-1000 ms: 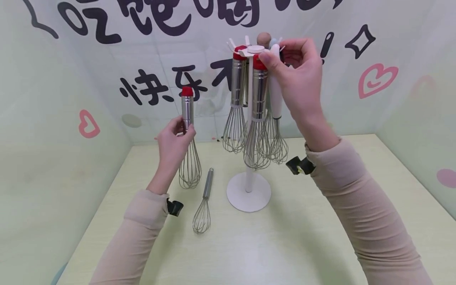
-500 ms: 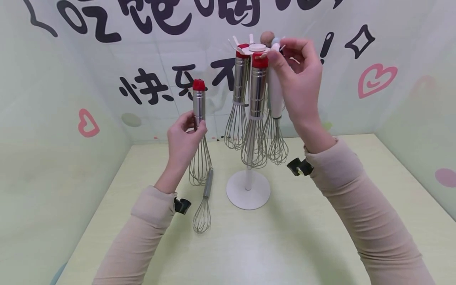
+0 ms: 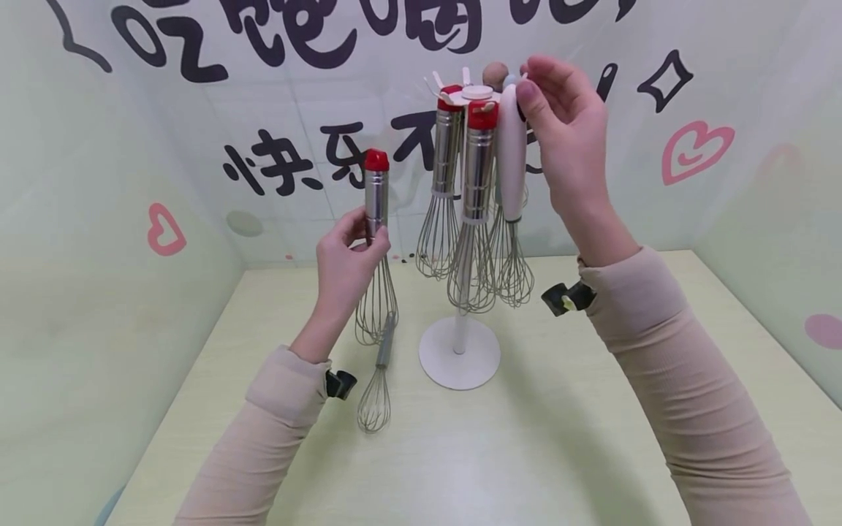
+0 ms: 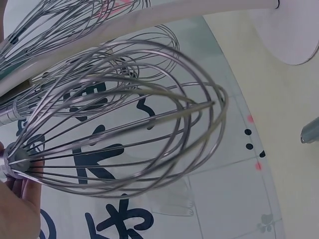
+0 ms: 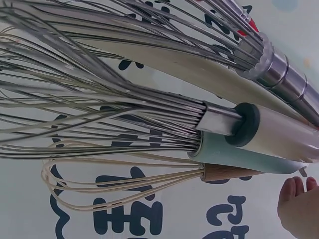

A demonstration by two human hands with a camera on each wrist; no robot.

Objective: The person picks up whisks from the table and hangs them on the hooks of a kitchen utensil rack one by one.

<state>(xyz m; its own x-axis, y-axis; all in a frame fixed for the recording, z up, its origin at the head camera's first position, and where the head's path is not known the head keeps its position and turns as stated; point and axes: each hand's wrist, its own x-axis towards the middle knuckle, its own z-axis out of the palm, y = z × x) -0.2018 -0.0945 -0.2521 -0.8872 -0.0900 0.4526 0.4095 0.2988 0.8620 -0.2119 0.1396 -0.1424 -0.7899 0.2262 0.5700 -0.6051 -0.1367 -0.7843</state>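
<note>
My left hand (image 3: 349,259) holds a steel balloon whisk (image 3: 376,191) with a red cap upright by its handle, left of the rack. Its wire loops (image 4: 149,124) fill the middle of the left wrist view. The white rack (image 3: 476,93) has hooks round its top. Two more red-capped steel whisks (image 3: 478,172) hang on its left and front. A white-handled whisk (image 3: 511,157) hangs at the right, with a pale green handle (image 5: 249,153) and a wooden-handled whisk (image 5: 232,172) behind. Beside the white handle's top, my right hand (image 3: 574,131) has thumb and fingers spread apart.
A small steel whisk (image 3: 375,387) lies on the pale table (image 3: 559,453), below the held one. The rack's round white base (image 3: 459,372) stands mid-table. A printed backdrop (image 3: 296,109) rises behind, with side walls left and right.
My left hand has carried its whisk right, toward the rack. My right hand first touches the front red cap, then shifts right, past the white handle. The rack top has turned slightly.
</note>
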